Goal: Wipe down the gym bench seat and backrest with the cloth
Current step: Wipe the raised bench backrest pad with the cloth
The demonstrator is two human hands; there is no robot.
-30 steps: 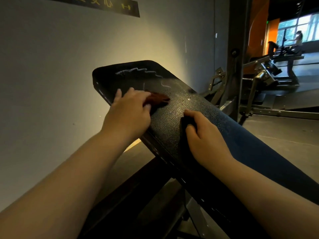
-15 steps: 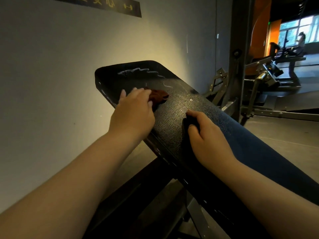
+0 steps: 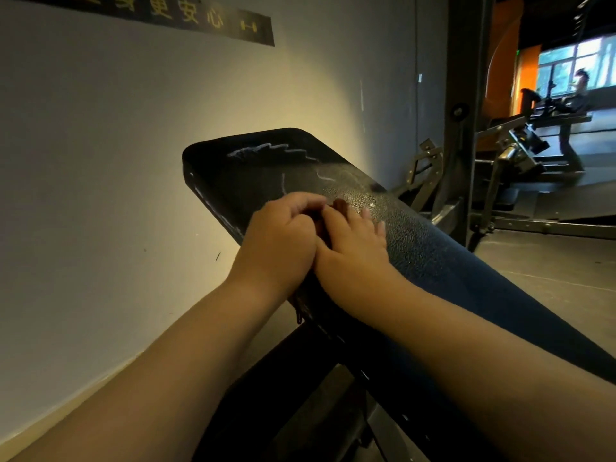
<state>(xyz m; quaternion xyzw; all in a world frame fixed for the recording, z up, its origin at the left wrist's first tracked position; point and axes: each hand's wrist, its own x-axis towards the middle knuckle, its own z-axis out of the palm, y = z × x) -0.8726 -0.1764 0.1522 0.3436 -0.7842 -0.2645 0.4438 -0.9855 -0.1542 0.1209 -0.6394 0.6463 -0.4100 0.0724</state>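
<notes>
Backrest (image 3: 253, 181) seen tilted, black, pebbled; white marks (image 3: 266, 150) seen near its upper end. Both grips laid mid-backrest, side by side, touching. Left grip (image 3: 280, 238) set at backrest's left edge, fingers curled over cloth (image 3: 340, 205). Only small red-brown bit of cloth shown, pressed to backrest between grips. Right grip (image 3: 353, 248) laid flat on backrest, fingers stretched, nothing held, fingertips blurred. Wall (image 3: 100, 145) seen left of backrest, post (image 3: 463, 95) right of it.
</notes>
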